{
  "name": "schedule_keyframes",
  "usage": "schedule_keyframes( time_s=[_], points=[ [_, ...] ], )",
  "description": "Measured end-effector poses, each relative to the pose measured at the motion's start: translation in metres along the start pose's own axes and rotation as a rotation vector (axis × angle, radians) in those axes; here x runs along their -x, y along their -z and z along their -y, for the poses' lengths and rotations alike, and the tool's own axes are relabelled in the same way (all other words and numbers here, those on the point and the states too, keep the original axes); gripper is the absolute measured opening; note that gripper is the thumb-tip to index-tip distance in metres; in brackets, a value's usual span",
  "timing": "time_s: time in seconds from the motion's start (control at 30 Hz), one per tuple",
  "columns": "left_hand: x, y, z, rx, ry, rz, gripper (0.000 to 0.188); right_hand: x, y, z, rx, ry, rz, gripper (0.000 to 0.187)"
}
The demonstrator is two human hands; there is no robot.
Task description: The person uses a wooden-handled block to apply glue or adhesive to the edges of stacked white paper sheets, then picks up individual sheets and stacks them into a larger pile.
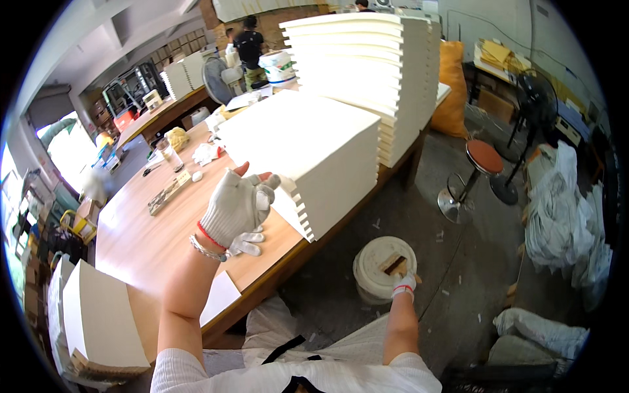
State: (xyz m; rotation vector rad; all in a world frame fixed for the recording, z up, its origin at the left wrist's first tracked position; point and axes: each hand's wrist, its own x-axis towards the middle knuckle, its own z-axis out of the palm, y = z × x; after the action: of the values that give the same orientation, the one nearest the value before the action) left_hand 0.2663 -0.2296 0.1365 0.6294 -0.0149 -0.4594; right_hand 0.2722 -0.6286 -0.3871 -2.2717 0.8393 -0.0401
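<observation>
From my remote seat I'm watching the brush (395, 265) sitting over the pale round top of the bucket (362, 280), on the floor to the right of the table (131, 216). The right hand (403, 284) is closing narrowly around it; I'm not able to tell whether the bristles are touching that top, or whether it is a lid or contents. If the bristles are carrying anything wet, a hasty lift could be dripping on the trousers (357, 340) or smearing the near white stack (341, 183), since the table edge is lying between.

The left hand (237, 200) is hovering by that stack's near left corner, fingers half curled, apparently holding nothing. Too low a sweep could be catching the loose glove (247, 243) beneath the wrist, or knocking the notched layers askew. Farther off, the tall stack (416, 78) is rising behind the near one, blocking reach that way; a hard push could be toppling it. A loose sheet (219, 298) is lying at the near table edge, while the red stool (485, 157) is standing well apart, far right of the bucket.
</observation>
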Motion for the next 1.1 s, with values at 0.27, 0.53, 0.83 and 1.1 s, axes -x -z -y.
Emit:
schedule_keyframes(
  time_s=[0.27, 0.53, 0.83, 1.1],
  points=[
    [-0.002, 0.000, 0.008, 0.272, 0.048, 0.068, 0.048, 0.030, 0.024, 0.053, -1.784, -0.556, 0.094, 0.044],
    [-0.042, 0.003, -0.021, 0.222, 0.195, 0.227, 0.051, 0.069, 0.078, 0.058, -1.790, -0.599, 0.256, 0.021],
    [-0.111, 0.001, -0.024, 0.194, -0.403, -0.370, 0.025, 0.136, 0.120, 0.110, -1.685, -0.341, 0.616, 0.020],
    [-0.052, 0.030, -0.078, 0.222, -0.441, -0.198, 0.040, 0.233, 0.142, 0.215, -1.316, 0.143, 1.230, 0.025]
  ],
)
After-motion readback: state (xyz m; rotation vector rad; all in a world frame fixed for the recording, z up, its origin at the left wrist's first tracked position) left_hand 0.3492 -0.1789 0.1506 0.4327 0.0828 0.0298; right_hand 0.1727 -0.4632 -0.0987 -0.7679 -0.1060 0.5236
